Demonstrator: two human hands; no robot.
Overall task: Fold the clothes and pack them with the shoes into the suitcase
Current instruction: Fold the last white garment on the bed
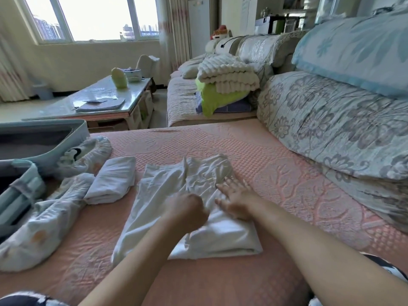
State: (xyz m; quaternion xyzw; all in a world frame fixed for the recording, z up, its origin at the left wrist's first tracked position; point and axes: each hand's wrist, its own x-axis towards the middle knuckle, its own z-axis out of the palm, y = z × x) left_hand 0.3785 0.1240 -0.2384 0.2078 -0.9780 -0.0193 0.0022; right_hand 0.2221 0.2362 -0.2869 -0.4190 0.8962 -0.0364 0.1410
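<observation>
A white garment [167, 191] lies spread on the pink bed cover, its near end turned back into a thick fold [223, 239]. My left hand [187, 209] is curled and grips the cloth at that fold. My right hand [235, 199] lies flat on the garment with straight fingers, just right of the left hand. A folded white piece [112, 180] sits to the left. Further left, a patterned light garment [48, 219] lies crumpled beside the open teal suitcase [66, 142]. No shoes are in view.
The pink bed cover [276, 173] stretches ahead and to the right. A floral quilt [335, 120] and a blue pillow [357, 51] lie along the right. A sofa with stacked blankets [227, 76] stands behind, and a glass coffee table [99, 100] at the back left.
</observation>
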